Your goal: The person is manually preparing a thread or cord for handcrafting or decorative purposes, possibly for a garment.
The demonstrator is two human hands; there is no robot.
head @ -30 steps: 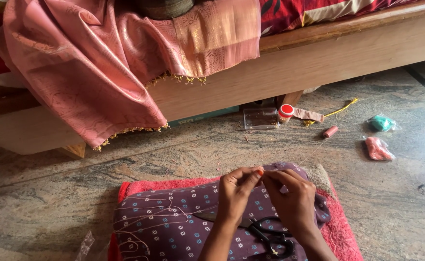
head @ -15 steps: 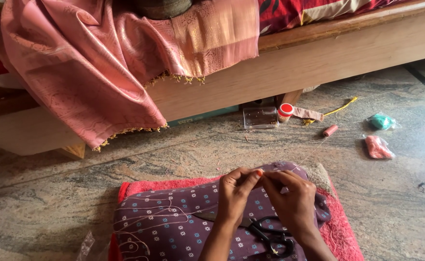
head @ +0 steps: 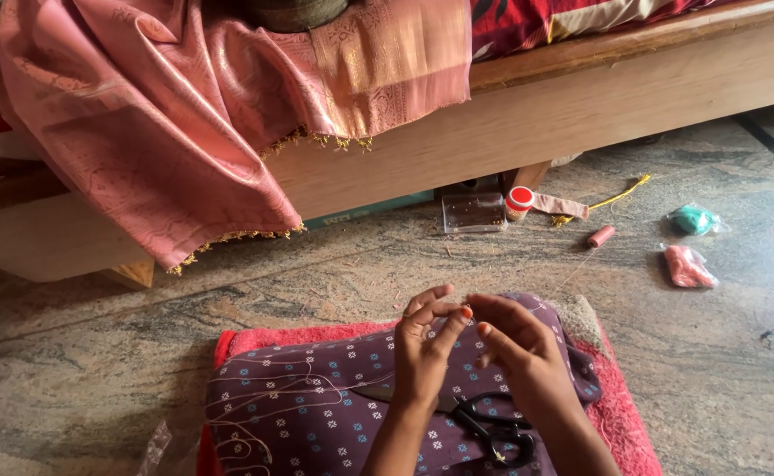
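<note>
Head view, looking down at floor in front of a bed. Left hand (head: pixel 424 353) and right hand (head: pixel 528 361) are raised side by side over a purple patterned cloth (head: pixel 316 414). L grip: thumb and forefinger pinched near-closed, tips close to the R fingertips; whatever is between them is too small to tell, maybe thread, can't confirm. R grip: fingers curled loosely, forefinger pointing toward the L thumb, also nearly closed; can't tell if it has hold of anything. The two grips almost meet, small gap between them.

Directly below both grips: the purple cloth, with a pale thread line (head: pixel 263 405) looping across it to the left of the L grip. Cloth lies on a red mat (head: pixel 620 423) on the stone floor (head: pixel 96 353). Black scissors (head: pixel 492 427) rest on the cloth just under the R wrist, handles toward the person.

Beyond the grips, near the bed base: clear plastic box (head: pixel 474 212), a red-and-white spool (head: pixel 519 199) beside it, a yellow cord (head: pixel 620 194) further right. Right of and beyond the R grip: small pink thread reel (head: pixel 600 235), a green bundle in plastic (head: pixel 693 219), a pink bundle in plastic (head: pixel 688 265), all well apart from the hands.

Far up-left of the L grip: pink gold-bordered fabric (head: pixel 166 132) drapes off the wooden bed frame (head: pixel 625 106).
</note>
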